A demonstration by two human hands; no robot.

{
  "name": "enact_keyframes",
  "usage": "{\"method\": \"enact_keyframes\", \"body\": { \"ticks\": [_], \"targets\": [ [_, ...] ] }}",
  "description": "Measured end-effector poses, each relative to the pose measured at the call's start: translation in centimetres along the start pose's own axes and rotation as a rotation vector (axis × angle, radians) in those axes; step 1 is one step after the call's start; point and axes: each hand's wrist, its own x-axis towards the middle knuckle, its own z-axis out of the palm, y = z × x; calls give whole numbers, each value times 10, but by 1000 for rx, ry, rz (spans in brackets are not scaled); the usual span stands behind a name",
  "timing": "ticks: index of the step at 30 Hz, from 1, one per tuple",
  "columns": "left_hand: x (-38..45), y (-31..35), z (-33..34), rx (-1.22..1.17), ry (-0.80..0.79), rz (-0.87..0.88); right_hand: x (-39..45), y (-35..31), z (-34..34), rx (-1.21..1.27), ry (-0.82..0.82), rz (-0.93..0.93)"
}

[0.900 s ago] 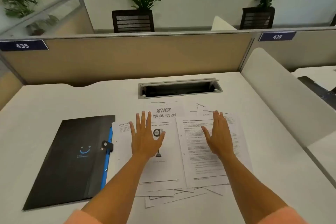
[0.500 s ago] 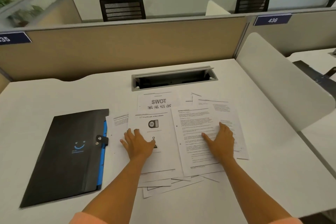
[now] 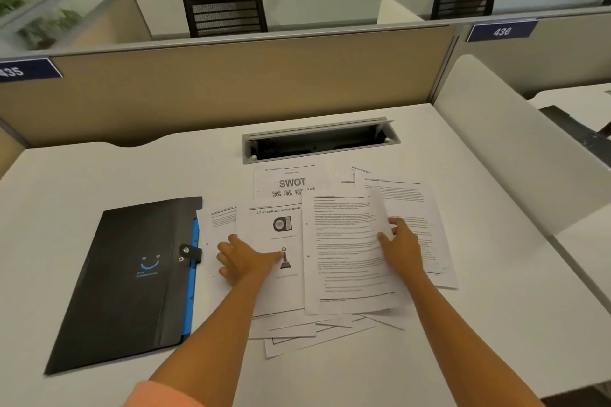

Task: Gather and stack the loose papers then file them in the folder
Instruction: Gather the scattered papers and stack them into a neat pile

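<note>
The loose papers [image 3: 347, 251] lie fanned in an overlapping heap at the middle of the white desk [image 3: 99, 175], just right of the closed black folder [image 3: 132, 281], whose edge the leftmost sheet touches. They look thin, light and limp, likely to slide over one another on so smooth a top and to crease if grabbed carelessly; I would take them at the outer edges and sweep inward, then lift the squared pile by its long sides.

The left hand [image 3: 246, 259] rests on the sheet headed "Awards and Achievements" [image 3: 277, 231], fingers curled at its left edge; whether they pinch it I cannot tell. The right hand [image 3: 401, 246] grips the right edge of the dense text page [image 3: 344, 251], which curls up off the sheets beneath.

Behind the heap sits an open cable tray [image 3: 317, 140], then a tan partition [image 3: 231, 82] labelled 435 and 436, with black chairs and potted plants beyond.
</note>
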Motion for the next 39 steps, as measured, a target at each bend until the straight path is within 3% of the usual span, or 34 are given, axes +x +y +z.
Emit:
{"method": "enact_keyframes", "body": {
  "ticks": [13,18,21,30,34,39],
  "targets": [
    [2,-3,-14,-396,10,-6,-40,-47,54,76,-143,-145],
    [2,-9,-20,-613,-204,-30,-48,-55,69,74,-182,-141],
    [4,-17,-20,-659,-379,-24,-53,-57,78,90,-210,-146],
    [12,-18,-45,-717,-677,25,-37,-46,74,229,-153,-98],
    [15,-6,-58,-776,-674,56,-38,-63,58,454,-317,-121],
    [11,16,-75,-758,-564,242,-45,-99,44,636,-242,-213]
  ]
}}
